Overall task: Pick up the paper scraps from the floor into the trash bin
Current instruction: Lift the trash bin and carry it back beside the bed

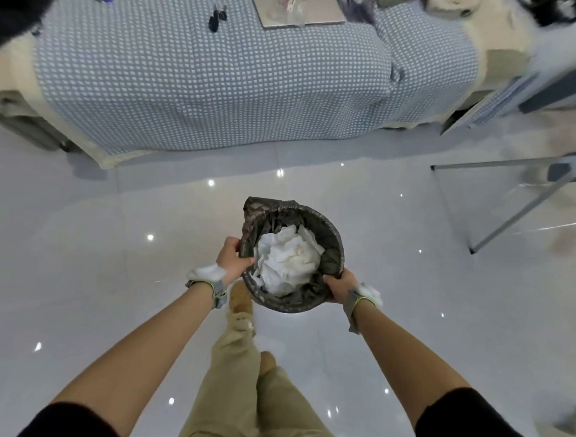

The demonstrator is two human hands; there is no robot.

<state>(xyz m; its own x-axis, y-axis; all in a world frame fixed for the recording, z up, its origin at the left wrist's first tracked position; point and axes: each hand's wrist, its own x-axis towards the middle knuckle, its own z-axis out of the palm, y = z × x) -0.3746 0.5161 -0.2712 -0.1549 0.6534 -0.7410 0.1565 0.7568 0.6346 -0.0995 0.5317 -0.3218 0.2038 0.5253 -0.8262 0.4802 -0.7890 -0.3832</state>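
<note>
Looking pretty much done: the trash bin (291, 255) is held up off the floor (113, 260), left hand (233, 257) and right hand (340, 285) each gripping its rim on opposite sides. Crumpled paper scraps (286, 261) fill the inside, and no loose scraps show on the visible tiles, so I'd guess little's left.

Open floor (114, 243) all around; bed (220, 83) ahead, metal frame (498, 207) to the right.

we wear black sleeves (70, 422) that end at the upper arms, khaki trousers (235, 401), and on each wrist a grey strap (216, 294) with yellow-green trim and a white fluffy tuft (206, 272).
</note>
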